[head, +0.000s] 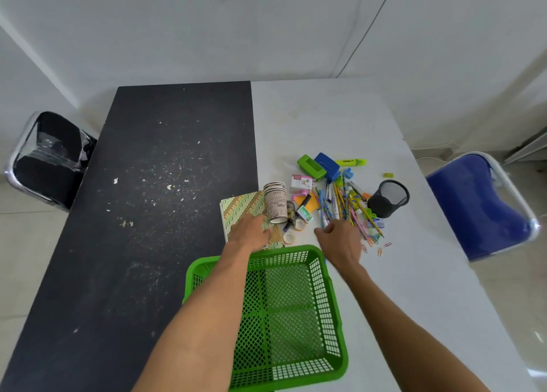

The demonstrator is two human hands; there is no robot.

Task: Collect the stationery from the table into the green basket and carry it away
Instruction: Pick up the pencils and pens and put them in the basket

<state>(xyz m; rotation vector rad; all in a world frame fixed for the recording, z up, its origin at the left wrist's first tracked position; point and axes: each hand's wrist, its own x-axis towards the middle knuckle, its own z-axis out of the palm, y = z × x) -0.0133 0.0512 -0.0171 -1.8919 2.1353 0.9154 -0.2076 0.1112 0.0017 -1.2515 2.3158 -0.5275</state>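
Risks, left to right. Left hand lies flat on the patterned notebook, grip apart, fingers straight, pinching nothing. Sliding the notebook out from here likely drags the stack of paper cups, which looks tipped on its side at the notebook's right edge. The cups can then roll into the tape rolls just beside them. Green basket sits on the desk nearest the person and holds nothing yet. The left forearm crosses over its far left rim, so a quick pull back may shove it. Right hand is at the near tips of the pens and pencils, fingers curled; cannot tell whether the grip is clamped on one or on nothing. The pile is loose and fanned, so a partial grab probably drops some or sends them rolling. Black mesh pen cup sits just beside the pile, and a sweeping hand can knock it. Paper clips are small, flat and scattered right of the hand, so easy to miss or flick toward the desk edge. All stationery lies on the desk beyond the basket.
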